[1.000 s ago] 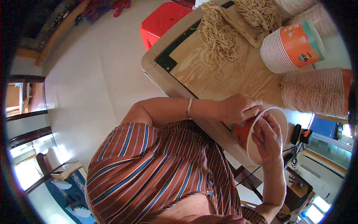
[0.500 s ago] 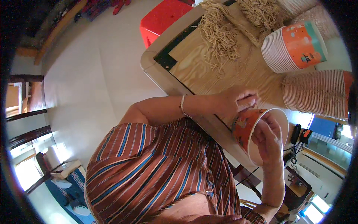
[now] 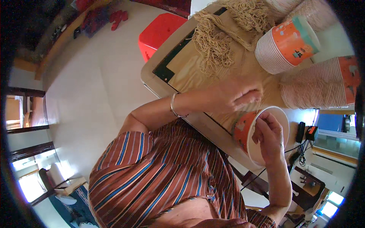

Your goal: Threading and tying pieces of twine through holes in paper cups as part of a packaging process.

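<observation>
An orange-printed paper tub [image 3: 244, 131] with a white rim lies tipped on the table's near edge, its mouth facing right. My right hand [image 3: 269, 133] reaches into that mouth, fingers curled and pressed together near the rim; what they pinch is too small to make out. Above the tub my left hand [image 3: 243, 95], with a bracelet at the wrist, is closed and slightly blurred. A thin strand of twine [image 3: 258, 108] seems to run from its fingers down to the rim. Tan twine [image 3: 213, 45] lies in loose tangled bundles farther back.
Nested paper tubs [image 3: 287, 45] stand at the right, with a longer stack [image 3: 317, 83] nearer me. A wooden board [image 3: 190, 74] covers the tabletop. A red plastic stool [image 3: 161, 34] is beyond the table's left edge. Black cables and an adapter [image 3: 311, 133] are at right.
My left hand has lifted slightly up and away from the tub. My right fingers have drawn back from inside the tub toward its rim. The view has shifted a little.
</observation>
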`<control>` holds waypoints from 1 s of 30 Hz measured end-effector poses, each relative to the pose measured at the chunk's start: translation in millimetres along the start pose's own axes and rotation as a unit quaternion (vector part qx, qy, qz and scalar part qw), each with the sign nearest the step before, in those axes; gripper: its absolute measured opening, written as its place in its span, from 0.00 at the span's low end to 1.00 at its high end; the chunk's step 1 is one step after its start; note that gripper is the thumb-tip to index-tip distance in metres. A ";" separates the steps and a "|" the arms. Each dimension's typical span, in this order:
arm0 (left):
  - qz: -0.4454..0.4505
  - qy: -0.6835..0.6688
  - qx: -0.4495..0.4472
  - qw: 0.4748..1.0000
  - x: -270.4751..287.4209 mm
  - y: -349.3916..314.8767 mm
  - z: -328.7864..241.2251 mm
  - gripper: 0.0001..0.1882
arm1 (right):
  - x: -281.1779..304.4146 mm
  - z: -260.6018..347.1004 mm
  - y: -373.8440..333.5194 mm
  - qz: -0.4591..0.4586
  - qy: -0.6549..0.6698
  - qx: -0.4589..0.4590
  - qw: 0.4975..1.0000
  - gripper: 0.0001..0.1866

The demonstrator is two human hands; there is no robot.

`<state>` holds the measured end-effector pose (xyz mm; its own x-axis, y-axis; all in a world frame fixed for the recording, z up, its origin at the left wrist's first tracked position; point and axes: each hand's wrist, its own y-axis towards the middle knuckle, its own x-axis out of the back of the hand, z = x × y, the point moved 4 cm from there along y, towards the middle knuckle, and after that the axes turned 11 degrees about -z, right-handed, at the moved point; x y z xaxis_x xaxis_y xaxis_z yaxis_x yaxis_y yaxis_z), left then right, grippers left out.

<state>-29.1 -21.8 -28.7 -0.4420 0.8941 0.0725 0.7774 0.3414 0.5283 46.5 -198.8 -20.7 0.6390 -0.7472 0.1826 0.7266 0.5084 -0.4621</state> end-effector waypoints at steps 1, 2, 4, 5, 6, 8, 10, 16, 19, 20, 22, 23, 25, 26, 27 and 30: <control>-0.006 0.016 -0.098 0.995 -6.7 7.4 -7.3 0.07 | -0.1 -0.1 -0.5 -0.004 0.002 0.002 1.000 0.02; -0.013 0.031 -0.194 0.980 -12.6 11.7 -15.1 0.06 | -0.1 0.0 -0.9 -0.009 -0.011 0.013 1.000 0.03; 0.024 0.023 -0.174 0.984 -25.1 15.3 -20.1 0.06 | -0.5 1.5 -2.0 -0.017 -0.021 0.024 0.999 0.03; 0.058 0.016 -0.151 0.987 -32.5 16.8 -20.1 0.06 | -0.9 3.8 -3.9 -0.024 -0.027 0.028 0.999 0.03; 0.059 0.016 -0.153 0.986 -37.6 18.2 -17.4 0.06 | -1.1 5.4 -5.6 -0.029 -0.034 0.032 0.998 0.04; 0.074 0.000 -0.120 0.990 -48.1 22.0 -5.3 0.06 | 0.3 1.1 -4.2 -0.036 -0.067 0.052 0.996 0.04; 0.109 0.024 -0.118 0.987 -52.3 31.4 -4.7 0.07 | 4.8 -5.8 -1.2 -0.047 -0.097 0.070 0.992 0.05; 0.166 0.091 -0.225 0.956 -73.0 54.7 5.5 0.13 | 14.0 -15.8 -2.8 -0.061 -0.133 0.098 0.984 0.07; 0.205 0.127 -0.242 0.940 -81.5 58.6 10.5 0.14 | 15.6 -9.1 -8.3 -0.112 -0.289 0.291 0.905 0.08; 0.223 0.149 -0.244 0.932 -84.4 59.4 12.0 0.15 | 12.2 -3.0 -14.1 -0.129 -0.320 0.327 0.880 0.10; 0.246 0.153 -0.243 0.926 -86.9 64.0 10.5 0.15 | 8.3 7.0 -22.1 -0.144 -0.365 0.390 0.833 0.17; 0.264 0.159 -0.237 0.921 -89.5 66.8 10.0 0.15 | 10.8 6.1 -19.8 -0.151 -0.363 0.389 0.833 0.17; 0.272 0.154 -0.239 0.919 -99.1 70.5 15.2 0.15 | 12.7 3.8 -17.2 -0.169 -0.442 0.444 0.760 0.20; 0.276 0.150 -0.236 0.919 -104.2 71.9 17.8 0.15 | 15.5 4.0 -16.1 -0.176 -0.442 0.445 0.759 0.20; 0.280 0.149 -0.240 0.917 -106.1 73.8 13.2 0.15 | 16.2 3.1 -14.6 -0.174 -0.486 0.440 0.735 0.21; 0.309 0.190 -0.233 0.902 -108.5 77.2 7.3 0.16 | 15.7 2.4 -13.3 -0.178 -0.577 0.424 0.675 0.23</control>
<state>82.1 -90.4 -2.1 -0.1785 0.6782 0.7129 0.6949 -0.4261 0.5793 47.5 -216.2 -9.6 -0.1998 -0.3049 0.9312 0.4558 0.8123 0.3638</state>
